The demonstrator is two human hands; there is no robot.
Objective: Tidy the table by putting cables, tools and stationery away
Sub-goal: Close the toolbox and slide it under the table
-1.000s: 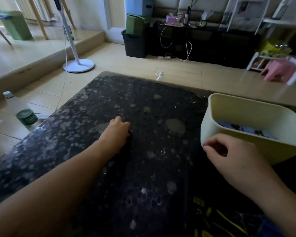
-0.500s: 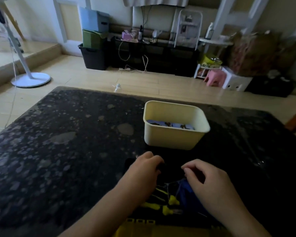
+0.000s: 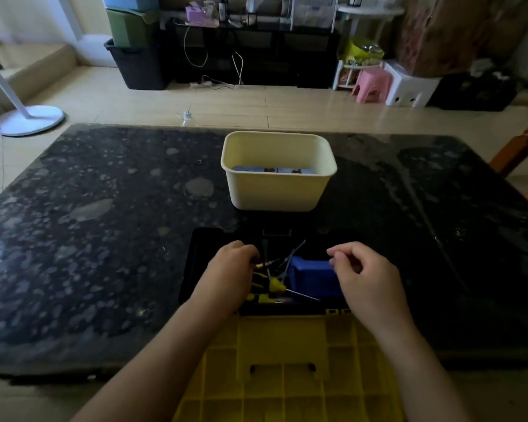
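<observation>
Left hand (image 3: 229, 272): fingers are curling down into the open toolbox (image 3: 194, 263), over yellow-handled screwdrivers (image 3: 275, 286). We cannot tell whether they are gripping one, since the fingertips are hidden.

Right hand (image 3: 368, 274): it is hovering over the blue box (image 3: 313, 277) inside the same toolbox, thumb and forefinger nearly meeting. We cannot tell whether they are pinching anything thin.

Change: a second ago the left hand was lying on the bare table (image 3: 104, 223) and the right was at the near wall of the cream bin (image 3: 275, 193). Both hands are now working in the toolbox, and the bin is sitting just beyond it, with blue items (image 3: 272, 170) showing inside.

We are reading this as the sorting having moved on to tools. Thin grey strips (image 3: 293, 254) are sticking up between the hands. The yellow lid (image 3: 281, 360) is lying open toward us and hanging off the table's near edge.
</observation>
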